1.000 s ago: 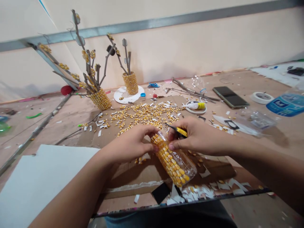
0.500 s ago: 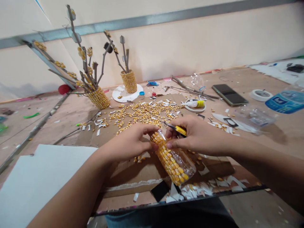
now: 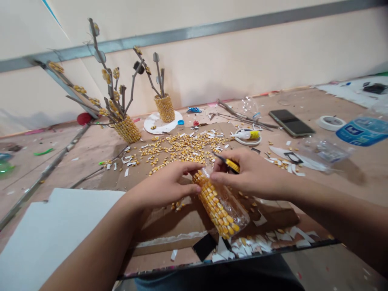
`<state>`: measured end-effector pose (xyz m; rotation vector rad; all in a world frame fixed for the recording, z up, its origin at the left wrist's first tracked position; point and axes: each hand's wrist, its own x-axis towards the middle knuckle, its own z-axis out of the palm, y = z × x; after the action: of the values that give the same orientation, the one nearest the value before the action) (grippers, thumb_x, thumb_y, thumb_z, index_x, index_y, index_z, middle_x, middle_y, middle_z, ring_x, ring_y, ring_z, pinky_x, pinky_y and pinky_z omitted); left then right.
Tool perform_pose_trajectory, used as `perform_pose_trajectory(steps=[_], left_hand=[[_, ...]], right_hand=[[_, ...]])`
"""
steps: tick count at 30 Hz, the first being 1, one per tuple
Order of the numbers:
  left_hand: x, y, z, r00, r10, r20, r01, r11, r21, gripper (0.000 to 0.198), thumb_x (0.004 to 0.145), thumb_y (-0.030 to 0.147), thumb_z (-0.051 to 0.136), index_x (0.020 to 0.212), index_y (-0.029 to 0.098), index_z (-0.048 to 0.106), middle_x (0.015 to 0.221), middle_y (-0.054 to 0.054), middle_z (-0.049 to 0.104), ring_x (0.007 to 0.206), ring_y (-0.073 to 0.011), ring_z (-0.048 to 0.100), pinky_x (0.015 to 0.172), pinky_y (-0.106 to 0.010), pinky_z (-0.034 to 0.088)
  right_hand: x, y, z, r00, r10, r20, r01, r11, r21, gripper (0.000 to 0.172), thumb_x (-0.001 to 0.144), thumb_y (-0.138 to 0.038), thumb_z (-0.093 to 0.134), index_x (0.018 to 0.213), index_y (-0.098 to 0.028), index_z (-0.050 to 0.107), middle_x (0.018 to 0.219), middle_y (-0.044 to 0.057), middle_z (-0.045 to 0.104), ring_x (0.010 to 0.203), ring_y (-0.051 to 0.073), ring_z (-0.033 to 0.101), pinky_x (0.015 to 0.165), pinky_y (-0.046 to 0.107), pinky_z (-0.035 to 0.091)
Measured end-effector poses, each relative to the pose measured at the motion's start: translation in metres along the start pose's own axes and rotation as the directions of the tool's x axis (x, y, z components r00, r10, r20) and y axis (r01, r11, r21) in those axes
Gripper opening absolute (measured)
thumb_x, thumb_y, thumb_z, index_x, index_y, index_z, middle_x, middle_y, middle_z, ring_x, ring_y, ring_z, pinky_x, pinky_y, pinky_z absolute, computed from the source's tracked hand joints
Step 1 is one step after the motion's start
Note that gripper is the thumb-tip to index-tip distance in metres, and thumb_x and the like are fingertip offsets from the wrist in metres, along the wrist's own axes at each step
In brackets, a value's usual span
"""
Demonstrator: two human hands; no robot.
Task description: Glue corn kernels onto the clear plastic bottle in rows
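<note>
A clear plastic bottle (image 3: pixel 222 206) lies on its side on the cardboard sheet (image 3: pixel 169 224), part of its wall covered with rows of yellow corn kernels. My left hand (image 3: pixel 165 184) is closed on the bottle's far end, thumb and fingers pinching at the kernels. My right hand (image 3: pixel 248 173) presses its fingertips on the same end and holds a small yellow and black tool (image 3: pixel 229 163) between its fingers. A heap of loose corn kernels (image 3: pixel 182 147) is spread on the cardboard just beyond both hands.
Two corn-covered pots with twigs (image 3: pixel 127 127) (image 3: pixel 165 107) stand at the back left. A glue bottle (image 3: pixel 248 134), a phone (image 3: pixel 291 122), a tape roll (image 3: pixel 332 121), and a blue-labelled bottle (image 3: pixel 362 130) lie to the right. A white sheet (image 3: pixel 51 234) lies at the near left, paper scraps (image 3: pixel 266 240) at the near edge.
Both hands stay on the bottle's far end; my right fingers have shifted slightly left over the kernels. The view has moved a little.
</note>
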<state>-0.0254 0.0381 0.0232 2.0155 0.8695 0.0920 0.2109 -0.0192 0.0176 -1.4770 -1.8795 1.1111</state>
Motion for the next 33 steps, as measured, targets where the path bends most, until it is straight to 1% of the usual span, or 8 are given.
perform_pose_trajectory(steps=[5,9,11,14,18,21,25,33], left_hand=[[-0.004,-0.015,-0.019,0.989,0.036,-0.146,-0.046,0.997,-0.067,0.062,0.091,0.037,0.073,0.149,0.023,0.058,0.126,-0.010,0.075,0.114,-0.0245,0.069,0.101,-0.041,0.055],[0.001,-0.028,-0.033,0.918,-0.030,-0.395,0.003,0.998,-0.069,0.037,0.091,0.047,0.069,0.112,0.016,0.072,0.104,-0.007,0.075,0.093,-0.0207,0.068,0.086,-0.036,0.054],[0.004,-0.033,-0.035,0.886,-0.068,-0.459,0.066,0.998,-0.021,0.036,0.092,0.052,0.066,0.094,0.016,0.071,0.088,-0.005,0.072,0.081,-0.0188,0.064,0.077,-0.033,0.051],[0.007,-0.037,-0.035,0.907,-0.082,-0.412,0.082,0.996,-0.017,0.030,0.091,0.046,0.064,0.092,0.016,0.070,0.085,-0.003,0.072,0.079,-0.0182,0.063,0.076,-0.033,0.050],[0.004,-0.034,-0.035,0.958,-0.073,-0.278,0.070,0.997,-0.021,0.024,0.088,0.036,0.065,0.103,0.018,0.072,0.106,-0.007,0.077,0.096,-0.0216,0.070,0.089,-0.038,0.055],[0.000,-0.034,-0.039,0.961,-0.070,-0.266,0.111,0.984,0.139,0.023,0.089,0.033,0.061,0.104,0.019,0.072,0.105,-0.007,0.078,0.095,-0.0225,0.071,0.087,-0.037,0.056],[-0.002,-0.042,-0.043,0.951,-0.101,-0.293,0.223,0.880,0.420,0.019,0.085,0.028,0.060,0.094,0.020,0.074,0.088,-0.006,0.077,0.079,-0.0226,0.069,0.073,-0.034,0.051],[0.007,-0.046,-0.032,0.967,-0.059,-0.249,0.191,0.814,0.549,0.021,0.086,0.020,0.055,0.089,0.020,0.076,0.091,-0.008,0.077,0.083,-0.0245,0.068,0.076,-0.034,0.049]], right_hand=[[0.016,0.030,-0.011,0.962,0.084,-0.258,-0.082,0.996,0.020,0.037,0.086,-0.056,0.067,0.081,-0.019,0.069,0.072,0.002,0.064,0.067,0.017,0.054,0.064,0.032,0.040],[0.026,0.049,-0.017,0.954,0.114,-0.277,-0.107,0.993,0.041,0.039,0.085,-0.058,0.066,0.080,-0.019,0.066,0.068,0.000,0.061,0.063,0.017,0.051,0.061,0.031,0.037],[0.024,0.048,-0.017,0.959,0.076,-0.272,-0.075,0.997,0.016,0.037,0.085,-0.056,0.067,0.080,-0.019,0.065,0.070,0.001,0.063,0.066,0.018,0.054,0.062,0.031,0.038],[0.013,0.036,-0.011,0.975,-0.020,-0.222,0.012,0.999,-0.039,0.031,0.087,-0.050,0.067,0.083,-0.020,0.067,0.076,0.002,0.066,0.072,0.019,0.058,0.066,0.031,0.041],[-0.001,0.021,0.000,0.987,-0.119,-0.109,0.105,0.986,-0.127,0.027,0.090,-0.045,0.066,0.079,-0.020,0.067,0.069,0.000,0.061,0.066,0.016,0.053,0.062,0.029,0.036],[-0.002,0.021,0.004,0.988,-0.114,-0.107,0.096,0.983,-0.155,0.030,0.092,-0.047,0.064,0.077,-0.021,0.064,0.067,-0.001,0.058,0.064,0.016,0.050,0.061,0.029,0.033],[0.005,0.031,0.003,0.985,-0.107,-0.139,0.076,0.974,-0.212,0.038,0.093,-0.053,0.059,0.075,-0.020,0.062,0.068,0.000,0.057,0.067,0.017,0.050,0.062,0.030,0.033],[0.007,0.034,0.006,0.982,-0.141,-0.128,0.115,0.975,-0.192,0.043,0.096,-0.057,0.057,0.072,-0.022,0.053,0.066,-0.002,0.051,0.065,0.016,0.046,0.063,0.030,0.032]])
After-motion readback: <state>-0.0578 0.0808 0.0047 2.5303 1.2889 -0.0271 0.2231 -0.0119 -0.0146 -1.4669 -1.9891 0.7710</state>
